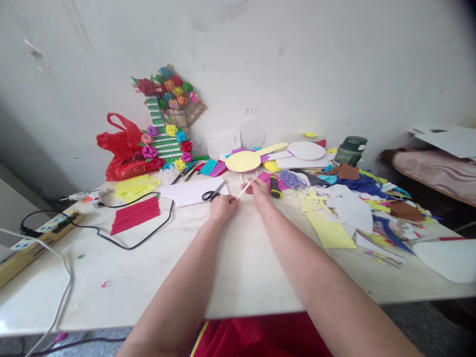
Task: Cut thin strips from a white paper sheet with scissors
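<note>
And here we are with both hands on one slim piece: the thin white stick (243, 190), slanting across just to the right of the scissors (214, 193). The left hand (223, 208) has its lower end, fingers drawn in narrow around it, right beside the scissors' handles. Over on the far side of the stick, the right hand (258, 191) meets the upper end, fingertips close together in what looks like a light pinch; the exact contact there is too small to make out.

As for the step, I'd call this one handling and shaping by fingertip, with the scissors lying idle. The next move calls for a delicate touch, I'd judge: both ends steady, the pressure even, since a piece this slender could bend or crease if squeezed hard.

And how does it look? White, narrow and straight, paler than the skin around it; whether it's rolled paper or solid, I can't tell. It sits low over the desk (148, 287), well inside the light.

Around it, white paper (180, 192) lies to the left of the scissors, the black-and-yellow cutter (275, 187) to their right past the right hand, and the yellow paddle-shaped piece (242, 161) beyond them, nearer the wall (297, 64).
</note>
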{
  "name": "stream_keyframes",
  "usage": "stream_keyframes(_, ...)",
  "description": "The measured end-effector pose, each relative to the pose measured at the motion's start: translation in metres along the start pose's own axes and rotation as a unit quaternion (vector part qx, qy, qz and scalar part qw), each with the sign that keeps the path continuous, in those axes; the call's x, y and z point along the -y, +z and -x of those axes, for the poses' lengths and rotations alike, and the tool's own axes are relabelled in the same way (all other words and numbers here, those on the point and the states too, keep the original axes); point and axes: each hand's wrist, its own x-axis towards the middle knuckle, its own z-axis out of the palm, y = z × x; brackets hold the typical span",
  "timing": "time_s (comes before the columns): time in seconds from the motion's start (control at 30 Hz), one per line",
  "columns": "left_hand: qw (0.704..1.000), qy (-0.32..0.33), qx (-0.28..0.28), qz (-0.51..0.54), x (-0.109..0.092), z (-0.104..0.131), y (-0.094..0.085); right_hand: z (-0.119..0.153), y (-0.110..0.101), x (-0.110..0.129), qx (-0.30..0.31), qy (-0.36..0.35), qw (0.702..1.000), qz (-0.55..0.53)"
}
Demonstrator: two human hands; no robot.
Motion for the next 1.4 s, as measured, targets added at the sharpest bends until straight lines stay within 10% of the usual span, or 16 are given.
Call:
stream_keyframes(0.37, 0.988, -0.036, -0.051, 0.145, 0.005, -0.003, 0.001, 0.014, 0.010, 0.004, 0.138, 0.057, 0.987, 0.063)
stream_keyframes(0.6, 0.865, -0.083, 0.105, 0.483, 0.008, -0.004, 0.001, 0.016, 0.008, 0.008, 0.154, 0.071, 0.985, 0.027)
stream_keyframes(0.73, 0.851, -0.055, 0.138, 0.504, 0.010, -0.002, 0.000, 0.018, 0.009, 0.009, 0.156, 0.063, 0.985, 0.023)
stream_keyframes(1.23, 0.854, -0.123, 0.000, 0.506, 0.012, -0.009, 0.005, 0.017, 0.016, 0.007, 0.136, 0.001, 0.980, 0.148)
stream_keyframes(1.4, 0.806, -0.122, -0.076, 0.574, 0.021, -0.011, 0.002, 0.023, 0.018, 0.017, 0.179, 0.000, 0.975, 0.133)
